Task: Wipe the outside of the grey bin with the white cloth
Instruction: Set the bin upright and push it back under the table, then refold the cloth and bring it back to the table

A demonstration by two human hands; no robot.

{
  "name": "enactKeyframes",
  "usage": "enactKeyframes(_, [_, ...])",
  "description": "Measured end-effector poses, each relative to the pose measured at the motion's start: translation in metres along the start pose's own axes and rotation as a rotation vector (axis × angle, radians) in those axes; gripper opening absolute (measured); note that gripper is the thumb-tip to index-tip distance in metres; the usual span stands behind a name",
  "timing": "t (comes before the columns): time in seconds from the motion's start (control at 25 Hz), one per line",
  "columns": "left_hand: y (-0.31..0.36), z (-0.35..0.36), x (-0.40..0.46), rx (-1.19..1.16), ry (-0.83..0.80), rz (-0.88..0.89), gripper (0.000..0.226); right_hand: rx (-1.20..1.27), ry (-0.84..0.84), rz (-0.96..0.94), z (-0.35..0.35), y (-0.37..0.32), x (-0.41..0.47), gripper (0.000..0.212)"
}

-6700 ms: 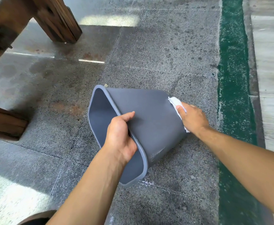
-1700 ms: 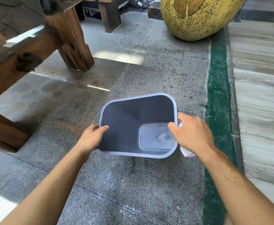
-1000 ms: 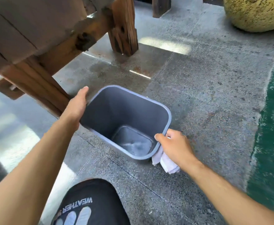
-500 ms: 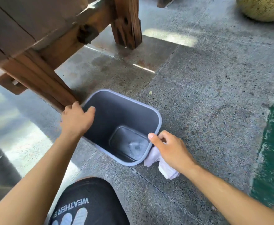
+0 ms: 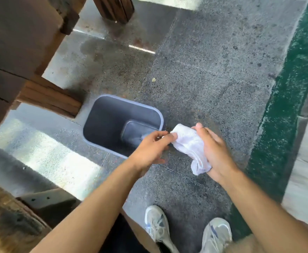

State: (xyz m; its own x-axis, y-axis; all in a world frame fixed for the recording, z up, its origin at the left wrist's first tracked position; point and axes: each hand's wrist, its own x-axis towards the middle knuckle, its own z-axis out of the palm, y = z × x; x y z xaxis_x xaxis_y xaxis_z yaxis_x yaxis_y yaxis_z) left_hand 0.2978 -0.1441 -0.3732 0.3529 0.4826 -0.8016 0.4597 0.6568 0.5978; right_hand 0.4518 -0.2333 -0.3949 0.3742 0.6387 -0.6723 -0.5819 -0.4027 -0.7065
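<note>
The grey bin [image 5: 102, 123] stands upright on the stone floor beside a wooden leg, its open top facing me and nothing inside. Neither hand touches it. Above its near right corner my right hand [image 5: 213, 152] holds the bunched white cloth [image 5: 188, 143] in its palm. My left hand [image 5: 153, 148] pinches the cloth's upper left end with thumb and fingers. Part of the bin's near rim is hidden behind my left hand.
A wooden bench frame with a thick leg [image 5: 47, 99] stands left of the bin, another leg [image 5: 115, 8] farther back. A green painted strip [image 5: 286, 99] runs along the right, pale paving beyond it. My two pale shoes [image 5: 158, 227] are on the floor below.
Both hands have let go of the bin, which now stands on the floor by the wooden leg. I have stood up, and my left hand has come over to the cloth.
</note>
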Motion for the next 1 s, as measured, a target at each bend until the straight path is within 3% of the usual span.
enactKeyframes(0.16, [0.012, 0.024, -0.063, -0.389, -0.121, -0.120, 0.024, 0.187, -0.047, 0.109, 0.000, -0.019, -0.062, 0.036])
enactKeyframes(0.32, [0.024, 0.041, -0.121, -0.505, -0.075, -0.163, 0.014, 0.163, -0.059, 0.130, 0.010, -0.041, -0.121, 0.039])
enactKeyframes(0.48, [0.046, 0.030, -0.183, -0.482, 0.044, -0.182, 0.011, -0.085, -0.010, 0.106, 0.022, -0.065, -0.174, 0.025])
enactKeyframes(0.64, [0.081, 0.004, -0.245, -0.469, 0.151, -0.142, 0.017, -0.377, -0.073, 0.067, 0.052, -0.103, -0.227, 0.039])
enactKeyframes(0.84, [0.136, -0.042, -0.330, -0.511, 0.148, -0.074, 0.041, -0.502, -0.285, 0.035, 0.124, -0.174, -0.296, 0.057])
enactKeyframes(1.0, [0.170, -0.072, -0.384, -0.576, 0.151, -0.011, 0.030, -0.654, -0.381, -0.027, 0.170, -0.217, -0.328, 0.077])
